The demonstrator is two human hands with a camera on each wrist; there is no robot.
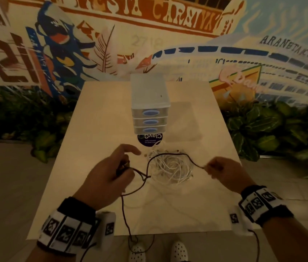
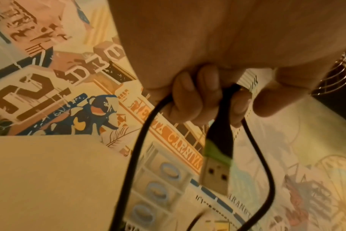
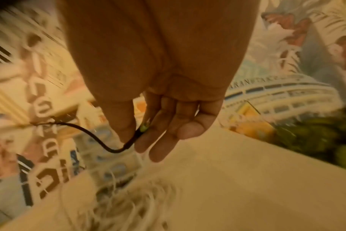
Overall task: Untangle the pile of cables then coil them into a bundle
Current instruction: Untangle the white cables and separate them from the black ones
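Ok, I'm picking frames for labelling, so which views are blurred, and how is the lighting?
Head view: dim, warm light, fairly sharp around the white cable pile, wide-angle bending at the edges. Left wrist view: USB plug clear, background soft. Right wrist view: heavy motion smear on mural and pile; only the right hand and black cable read.

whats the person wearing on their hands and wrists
The left hand and right hand are bare. Each wrist has a black band carrying white blocks with black square markers, plus a white camera unit with a thin dark wire trailing off.
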